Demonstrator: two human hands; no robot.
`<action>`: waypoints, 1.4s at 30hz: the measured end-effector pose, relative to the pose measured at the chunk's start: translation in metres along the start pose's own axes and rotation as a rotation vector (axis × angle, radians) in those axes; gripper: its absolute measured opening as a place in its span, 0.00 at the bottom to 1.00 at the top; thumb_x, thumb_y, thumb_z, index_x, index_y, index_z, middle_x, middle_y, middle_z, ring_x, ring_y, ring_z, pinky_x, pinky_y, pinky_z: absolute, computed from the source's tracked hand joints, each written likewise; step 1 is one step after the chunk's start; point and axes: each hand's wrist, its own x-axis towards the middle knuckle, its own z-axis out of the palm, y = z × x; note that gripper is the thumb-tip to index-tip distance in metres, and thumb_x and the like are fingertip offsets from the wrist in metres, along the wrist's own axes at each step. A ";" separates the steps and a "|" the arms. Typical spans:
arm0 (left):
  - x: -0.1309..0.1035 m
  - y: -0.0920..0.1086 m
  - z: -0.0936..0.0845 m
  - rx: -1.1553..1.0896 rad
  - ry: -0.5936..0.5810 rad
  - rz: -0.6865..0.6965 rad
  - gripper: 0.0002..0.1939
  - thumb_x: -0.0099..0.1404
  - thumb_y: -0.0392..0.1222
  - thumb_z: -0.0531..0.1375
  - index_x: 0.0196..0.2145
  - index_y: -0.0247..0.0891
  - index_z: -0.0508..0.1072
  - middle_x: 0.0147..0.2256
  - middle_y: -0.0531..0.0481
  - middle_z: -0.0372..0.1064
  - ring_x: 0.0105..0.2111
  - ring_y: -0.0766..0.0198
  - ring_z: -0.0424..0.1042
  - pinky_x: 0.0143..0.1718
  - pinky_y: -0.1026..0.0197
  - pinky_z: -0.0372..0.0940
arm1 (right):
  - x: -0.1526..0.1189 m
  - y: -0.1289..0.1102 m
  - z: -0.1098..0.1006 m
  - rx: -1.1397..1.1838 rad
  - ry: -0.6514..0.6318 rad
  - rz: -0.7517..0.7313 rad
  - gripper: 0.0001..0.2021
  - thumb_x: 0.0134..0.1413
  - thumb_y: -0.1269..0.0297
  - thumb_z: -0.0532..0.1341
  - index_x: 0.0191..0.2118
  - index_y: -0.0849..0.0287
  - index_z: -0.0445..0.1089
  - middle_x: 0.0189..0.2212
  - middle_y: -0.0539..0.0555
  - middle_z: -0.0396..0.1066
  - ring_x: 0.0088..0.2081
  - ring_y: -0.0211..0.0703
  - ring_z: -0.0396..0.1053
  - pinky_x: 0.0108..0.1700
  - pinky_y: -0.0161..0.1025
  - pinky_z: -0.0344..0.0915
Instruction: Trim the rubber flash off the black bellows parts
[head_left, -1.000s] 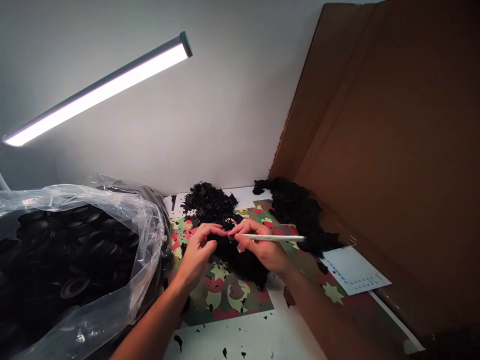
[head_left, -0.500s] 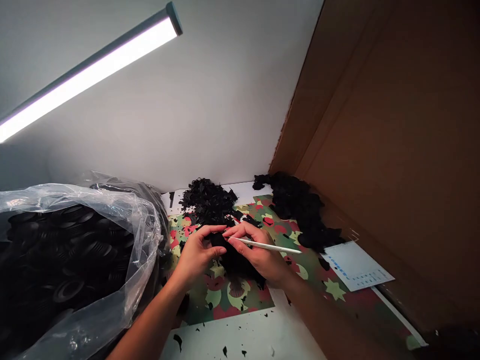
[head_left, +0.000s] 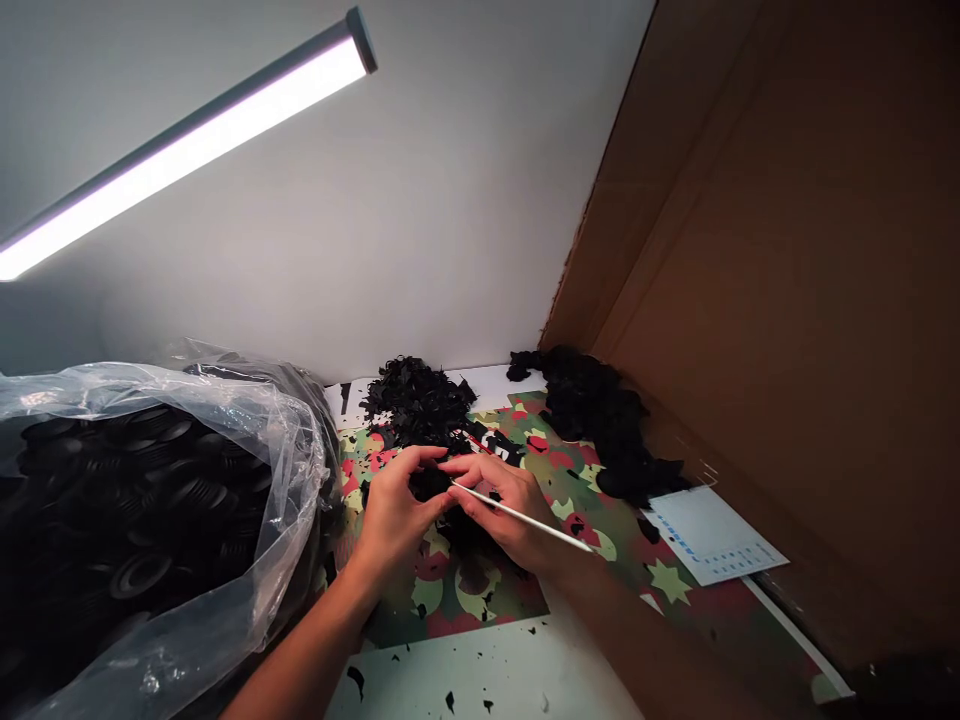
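My left hand [head_left: 397, 505] is curled with thumb and fingers around a small black part [head_left: 430, 484], whose shape is mostly hidden between my hands. A slim white pen-like tool [head_left: 525, 517] is pinched in my right hand [head_left: 506, 500]. Its tip points left at the black part, and its back end slants down to the right over my wrist. Both hands nearly meet above a patterned sheet [head_left: 480, 610] in green, red and yellow. Dark material lies under them, too shadowed to make out.
On the left, a clear plastic bag [head_left: 289, 520] holds several black ribbed round parts [head_left: 199, 495]. Behind my hands sits a heap of black shavings [head_left: 420, 400]. More black pieces [head_left: 600, 415] line the cardboard wall [head_left: 795, 330], near a white card [head_left: 716, 533]. A lamp [head_left: 195, 145] shines above.
The white tool has tilted, its back end swinging downward. My left thumb and fingers have closed in a little around the black part, and my hands have shifted slightly.
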 end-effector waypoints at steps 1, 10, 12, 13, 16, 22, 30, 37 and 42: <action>-0.001 0.000 0.000 0.001 0.004 0.006 0.18 0.53 0.33 0.67 0.43 0.42 0.78 0.38 0.50 0.80 0.39 0.57 0.77 0.41 0.57 0.71 | 0.000 0.000 0.001 -0.025 0.004 -0.015 0.04 0.64 0.64 0.59 0.37 0.50 0.71 0.43 0.53 0.80 0.48 0.51 0.76 0.51 0.48 0.68; 0.001 -0.003 0.004 -0.177 0.047 -0.069 0.17 0.54 0.38 0.69 0.44 0.43 0.81 0.37 0.49 0.79 0.36 0.57 0.76 0.37 0.57 0.71 | 0.006 -0.001 0.014 -0.223 0.204 0.028 0.09 0.65 0.67 0.54 0.33 0.52 0.67 0.33 0.54 0.76 0.36 0.49 0.73 0.42 0.45 0.67; 0.001 -0.004 0.005 -0.236 0.032 -0.126 0.13 0.53 0.40 0.70 0.38 0.41 0.81 0.34 0.48 0.79 0.33 0.57 0.76 0.35 0.58 0.70 | 0.008 -0.001 0.011 -0.147 0.189 0.082 0.08 0.63 0.67 0.56 0.33 0.52 0.67 0.30 0.52 0.75 0.33 0.47 0.73 0.38 0.43 0.68; 0.001 -0.003 0.006 -0.250 0.027 -0.144 0.12 0.52 0.41 0.70 0.36 0.40 0.81 0.33 0.48 0.78 0.32 0.58 0.75 0.34 0.59 0.69 | 0.009 -0.002 0.009 -0.098 0.169 0.090 0.07 0.63 0.66 0.57 0.33 0.52 0.68 0.30 0.52 0.75 0.32 0.46 0.73 0.38 0.42 0.68; -0.001 0.001 0.006 -0.223 0.015 -0.157 0.15 0.52 0.44 0.71 0.38 0.39 0.79 0.34 0.49 0.78 0.32 0.58 0.75 0.34 0.59 0.69 | 0.008 -0.006 0.001 0.005 0.134 0.079 0.06 0.63 0.64 0.59 0.34 0.52 0.70 0.34 0.52 0.78 0.35 0.46 0.75 0.41 0.43 0.70; -0.005 0.006 0.003 -0.229 0.000 -0.165 0.14 0.54 0.48 0.70 0.36 0.39 0.79 0.35 0.49 0.79 0.37 0.56 0.77 0.40 0.57 0.69 | 0.003 -0.012 0.002 -0.026 0.112 0.016 0.07 0.66 0.64 0.58 0.35 0.51 0.71 0.38 0.52 0.79 0.40 0.47 0.76 0.46 0.44 0.69; -0.006 0.007 -0.004 -0.471 -0.005 -0.292 0.16 0.46 0.42 0.74 0.35 0.38 0.79 0.40 0.45 0.81 0.40 0.53 0.78 0.42 0.54 0.71 | 0.015 0.033 -0.025 -0.318 0.361 0.191 0.10 0.62 0.62 0.58 0.28 0.52 0.64 0.28 0.54 0.73 0.31 0.51 0.71 0.38 0.46 0.65; -0.007 0.004 -0.007 -0.595 -0.081 -0.397 0.18 0.48 0.40 0.73 0.36 0.40 0.74 0.40 0.46 0.80 0.41 0.57 0.76 0.39 0.60 0.69 | 0.016 0.027 -0.026 -0.138 0.284 0.203 0.11 0.57 0.59 0.61 0.25 0.52 0.64 0.37 0.56 0.77 0.42 0.53 0.74 0.45 0.48 0.67; -0.006 0.004 -0.012 -0.485 -0.107 -0.383 0.17 0.51 0.40 0.69 0.40 0.40 0.74 0.42 0.47 0.77 0.39 0.59 0.74 0.28 0.65 0.62 | 0.011 0.008 -0.023 0.258 -0.027 0.329 0.14 0.58 0.56 0.62 0.25 0.55 0.64 0.44 0.56 0.78 0.44 0.51 0.75 0.45 0.47 0.68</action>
